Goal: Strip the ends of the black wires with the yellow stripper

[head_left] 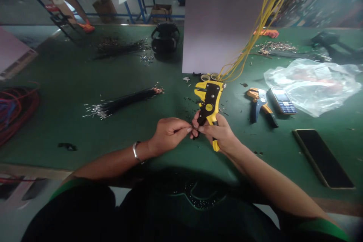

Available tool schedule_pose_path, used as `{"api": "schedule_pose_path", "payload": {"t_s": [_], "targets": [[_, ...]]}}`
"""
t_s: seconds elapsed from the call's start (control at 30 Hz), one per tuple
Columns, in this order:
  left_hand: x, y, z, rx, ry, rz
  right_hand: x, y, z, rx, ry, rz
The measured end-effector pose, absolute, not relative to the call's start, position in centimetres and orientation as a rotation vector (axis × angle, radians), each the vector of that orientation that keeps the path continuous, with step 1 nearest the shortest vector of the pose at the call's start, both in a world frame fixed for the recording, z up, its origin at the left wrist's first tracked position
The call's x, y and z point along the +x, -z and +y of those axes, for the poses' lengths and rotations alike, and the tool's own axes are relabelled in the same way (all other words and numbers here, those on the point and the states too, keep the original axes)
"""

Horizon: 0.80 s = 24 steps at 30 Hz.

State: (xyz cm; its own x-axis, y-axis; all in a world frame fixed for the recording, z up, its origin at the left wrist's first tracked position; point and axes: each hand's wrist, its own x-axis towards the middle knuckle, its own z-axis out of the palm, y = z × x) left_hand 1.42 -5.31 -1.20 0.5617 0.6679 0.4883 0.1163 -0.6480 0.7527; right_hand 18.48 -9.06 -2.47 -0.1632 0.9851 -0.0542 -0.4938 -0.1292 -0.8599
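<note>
My right hand (pixel 221 130) is wrapped round a yellow and black wire stripper (pixel 210 102), its jaws pointing away from me. Close beside it, my left hand (pixel 171 134) is closed in a pinch, its fingertips meeting those of the right hand. What lies between the fingertips is too small to make out. Little dark scraps (pixel 193 106) lie scattered around the stripper's head. To the left rests a bundle of black wires (pixel 127 101) with bare copper ends on one side and silvery ends on the other.
Yellow wires (pixel 255 41) hang down by a pale upright panel (pixel 221 22). On the right are a second wire stripper (pixel 261 104), a keypad phone (pixel 283 101), a smartphone (pixel 323 159) and a clear plastic bag (pixel 314 83). Red and blue wire coils (pixel 17 109) sit at left.
</note>
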Motion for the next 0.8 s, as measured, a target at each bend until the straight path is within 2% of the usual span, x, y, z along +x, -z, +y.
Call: {"api": "schedule_pose_path", "payload": {"t_s": [0.37, 0.6, 0.8], "targets": [[1.4, 1.9, -5.0, 2.398, -1.223, 0.549, 18.6, 2.4, -9.2, -0.909, -1.479, -1.042], [1.3, 2.3, -5.2, 2.431, -1.159, 0.575, 18.5, 2.3, -9.4, -0.985, -1.401, -1.147], [1.2, 2.6, -5.1, 2.471, -1.093, 0.642, 18.8, 2.1, -9.2, -1.268, -1.117, -1.432]]}}
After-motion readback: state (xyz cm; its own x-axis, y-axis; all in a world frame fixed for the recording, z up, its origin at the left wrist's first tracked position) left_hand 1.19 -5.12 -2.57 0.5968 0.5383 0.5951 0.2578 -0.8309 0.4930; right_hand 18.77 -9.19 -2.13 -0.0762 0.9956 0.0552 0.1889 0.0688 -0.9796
